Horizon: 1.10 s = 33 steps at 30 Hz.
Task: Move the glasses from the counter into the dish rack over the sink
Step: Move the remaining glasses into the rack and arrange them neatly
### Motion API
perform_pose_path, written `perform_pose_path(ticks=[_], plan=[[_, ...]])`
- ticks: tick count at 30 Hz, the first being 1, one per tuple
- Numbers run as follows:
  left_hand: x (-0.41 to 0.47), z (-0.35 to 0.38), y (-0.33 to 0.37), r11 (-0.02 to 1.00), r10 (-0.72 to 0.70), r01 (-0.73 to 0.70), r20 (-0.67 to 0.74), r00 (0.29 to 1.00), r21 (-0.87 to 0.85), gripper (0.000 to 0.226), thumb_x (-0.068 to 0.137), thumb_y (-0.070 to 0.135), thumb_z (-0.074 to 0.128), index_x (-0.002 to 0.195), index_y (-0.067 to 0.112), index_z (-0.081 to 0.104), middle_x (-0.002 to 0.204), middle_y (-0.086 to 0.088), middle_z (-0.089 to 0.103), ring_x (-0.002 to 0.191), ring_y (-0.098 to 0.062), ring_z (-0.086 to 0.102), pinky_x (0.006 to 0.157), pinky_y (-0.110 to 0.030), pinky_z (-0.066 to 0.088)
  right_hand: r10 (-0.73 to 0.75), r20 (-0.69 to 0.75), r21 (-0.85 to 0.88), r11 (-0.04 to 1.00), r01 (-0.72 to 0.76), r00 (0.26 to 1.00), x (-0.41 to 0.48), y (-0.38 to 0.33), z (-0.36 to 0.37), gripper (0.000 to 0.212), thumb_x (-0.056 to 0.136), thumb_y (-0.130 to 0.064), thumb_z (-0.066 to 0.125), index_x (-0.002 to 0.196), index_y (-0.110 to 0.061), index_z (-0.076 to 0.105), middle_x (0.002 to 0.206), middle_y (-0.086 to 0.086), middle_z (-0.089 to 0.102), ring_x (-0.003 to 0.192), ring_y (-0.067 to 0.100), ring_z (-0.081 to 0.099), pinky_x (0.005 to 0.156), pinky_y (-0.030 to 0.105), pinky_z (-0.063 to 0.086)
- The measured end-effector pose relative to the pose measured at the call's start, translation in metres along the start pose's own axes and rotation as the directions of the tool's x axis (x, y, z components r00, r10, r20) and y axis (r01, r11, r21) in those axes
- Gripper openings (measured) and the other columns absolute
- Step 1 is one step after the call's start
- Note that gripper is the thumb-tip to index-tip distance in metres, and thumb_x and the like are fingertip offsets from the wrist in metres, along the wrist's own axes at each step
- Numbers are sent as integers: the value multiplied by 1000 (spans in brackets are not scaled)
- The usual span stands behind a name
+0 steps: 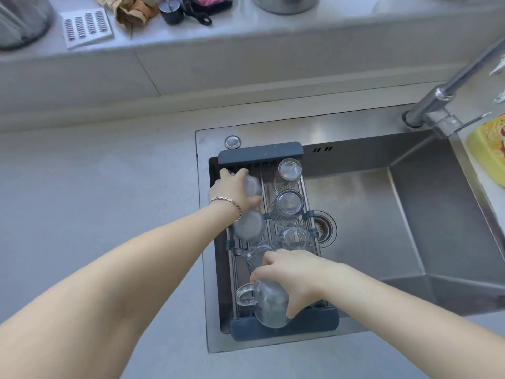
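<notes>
A dark-ended dish rack (261, 154) spans the left part of the steel sink (410, 214). Several clear glasses stand upside down in it. My left hand (232, 191) grips a glass (252, 186) in the rack's far left corner. Just nearer stands another upturned glass (249, 225). My right hand (293, 277) holds a handled glass mug (269, 305) at the rack's near end. The right column holds a far glass (290, 169), a middle glass (289, 205) and a near glass (295, 237). Between my hands lies another handled glass (252, 254), partly hidden.
A chrome faucet (448, 88) reaches over the sink's far right corner. A yellow tray (486, 154) sits on the right edge. The drain (325, 228) shows beside the rack. Grey counter (95, 187) extends left. The back ledge holds a white card (86, 27), a dark cup (170, 12) and clutter.
</notes>
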<state>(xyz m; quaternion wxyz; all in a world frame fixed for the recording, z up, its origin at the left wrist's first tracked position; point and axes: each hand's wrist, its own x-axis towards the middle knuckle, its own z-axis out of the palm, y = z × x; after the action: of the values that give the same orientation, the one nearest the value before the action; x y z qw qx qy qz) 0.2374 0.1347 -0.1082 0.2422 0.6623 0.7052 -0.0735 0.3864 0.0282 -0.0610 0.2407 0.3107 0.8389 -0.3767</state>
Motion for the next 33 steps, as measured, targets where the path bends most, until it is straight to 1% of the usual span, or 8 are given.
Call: perform_pose_path(ticks=[6,9,12,14,18,23,27,33], plan=[[-3,-5,13,992,-102,103,11,995,-71,71,72,51,70,125,16,38,125,-16,41,105,-36,53,77,-41,49,27,-156,-45,998,-35,987,-8,-9,17,68,66,-23,72,124,-33,38,110,9,43,97,28,42,66,31,33],[-19,-7,12,992,118,-111,-162,980,52,63,76,44,65,125,15,39,125,-13,43,110,-33,46,85,-41,46,35,-199,-70,996,-50,979,-13,-11,20,67,67,-22,69,125,-33,39,113,10,44,99,30,43,69,33,36],[-40,0,-3,931,354,-361,106,929,56,54,78,28,59,128,25,41,132,-8,41,120,-29,40,91,-42,46,50,-238,-69,995,-69,970,-17,-13,24,63,69,-21,67,124,-34,39,116,9,44,101,31,43,74,36,41],[-50,8,-17,853,388,-460,289,875,248,64,80,25,61,136,37,32,142,-4,31,127,-29,33,93,-42,46,61,-259,-58,995,-79,964,-19,-15,27,61,69,-21,66,123,-35,41,118,8,44,102,31,43,76,36,41],[-47,14,-20,786,436,-480,200,877,390,64,87,23,59,140,38,26,145,-4,32,126,-28,37,84,-38,51,62,-287,-76,993,-87,956,-20,-17,29,61,70,-16,64,124,-35,42,120,8,44,103,30,42,74,34,38],[-48,16,-4,871,361,-361,65,930,333,67,86,14,61,142,25,26,141,-9,34,120,-30,42,84,-38,49,54,-316,-129,987,-99,947,-20,-25,31,61,72,-11,63,126,-32,42,122,9,44,104,29,41,74,33,35],[-69,11,-11,895,429,-422,-19,903,145,49,83,9,57,130,13,44,135,-11,42,117,-29,43,94,-38,46,64,-314,-151,982,-116,947,-19,-30,31,63,72,-9,62,127,-31,40,123,10,43,106,29,40,75,34,35],[-122,16,-37,928,356,-273,390,849,-254,33,82,13,51,113,17,61,116,-4,62,101,-19,59,81,-22,45,82,-290,-178,974,-138,953,-17,-34,29,64,72,-7,59,127,-31,38,124,9,39,109,29,37,65,31,30]])
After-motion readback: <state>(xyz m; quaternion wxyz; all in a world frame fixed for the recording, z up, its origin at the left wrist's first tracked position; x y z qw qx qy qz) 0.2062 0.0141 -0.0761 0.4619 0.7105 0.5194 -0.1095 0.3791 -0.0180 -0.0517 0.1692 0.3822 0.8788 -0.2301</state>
